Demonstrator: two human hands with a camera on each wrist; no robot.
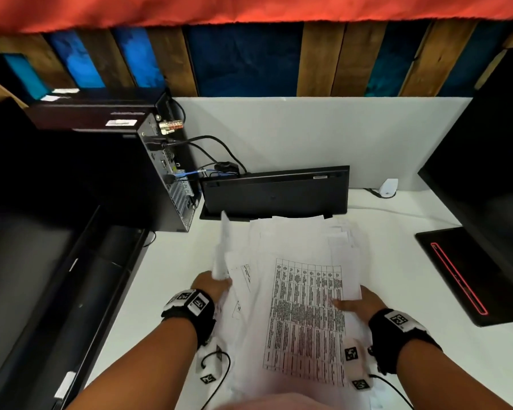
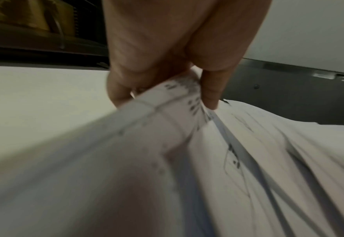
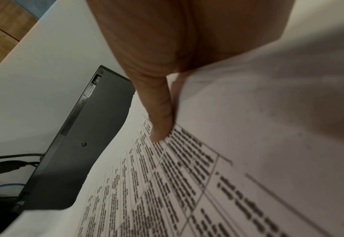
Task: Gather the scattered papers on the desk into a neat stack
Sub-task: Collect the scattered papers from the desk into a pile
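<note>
A loose pile of white papers (image 1: 296, 261) lies in the middle of the white desk (image 1: 172, 261), a printed table sheet (image 1: 305, 318) on top. My left hand (image 1: 211, 287) grips the pile's left edge, and a bent sheet (image 1: 224, 247) stands up from it. In the left wrist view my fingers (image 2: 209, 94) pinch a curled bundle of papers (image 2: 175, 102). My right hand (image 1: 359, 303) holds the right edge, thumb on top. In the right wrist view my thumb (image 3: 159, 121) presses on the printed table sheet (image 3: 167, 184), with the other fingers hidden under the papers.
A black keyboard (image 1: 276, 192) leans upright against the white partition behind the pile. A black computer case (image 1: 148, 179) with cables stands at the left. A dark laptop (image 1: 468, 270) with a red line lies at the right, and a small white device (image 1: 388, 187) sits near the partition.
</note>
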